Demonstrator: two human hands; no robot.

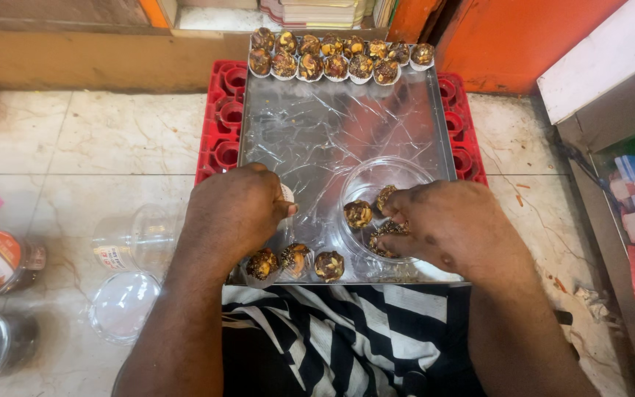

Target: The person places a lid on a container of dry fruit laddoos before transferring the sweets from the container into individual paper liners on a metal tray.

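On steel tray (317,132): right hand (450,224) pinches sweet (389,229) inside clear tub (376,184) holding about 4 sweets. Left hand (233,213) closed on paper cup (286,195). 3 cupped sweets (295,261) at near edge; 2 rows (336,57) far.

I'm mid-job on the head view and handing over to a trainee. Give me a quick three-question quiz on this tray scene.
1. True or false: the right hand reaches into the clear round container.
2. Where on the steel tray do most sweets sit: A near edge, B far edge, C centre?
3. What colour is the crate under the tray?

Key: 1 true. 2 B. 3 red.
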